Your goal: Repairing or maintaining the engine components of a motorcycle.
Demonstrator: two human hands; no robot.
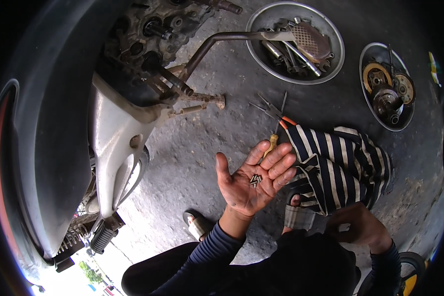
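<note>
My left hand [251, 185] is palm up with its fingers stretched out. Several small metal pins [255, 180] lie loose in its palm. Lower right, my right hand [360, 224] is held in front of my body with its fingers curled in. A pale spot shows between its fingers, and I cannot make out whether they hold anything. Just beyond my left fingertips is a screwdriver [273, 140] with a yellowish handle, on the floor. Beside it lie pliers [283, 120] with orange grips, partly against a black-and-white striped cloth [338, 163].
A motorcycle's grey body panel [116, 128] and exposed engine [155, 37] stand at left. A pedal lever [227, 36] reaches over a metal bowl [338, 64] of wrenches and sockets. Another bowl [380, 117] at far right holds round greasy parts. My sandalled feet are below.
</note>
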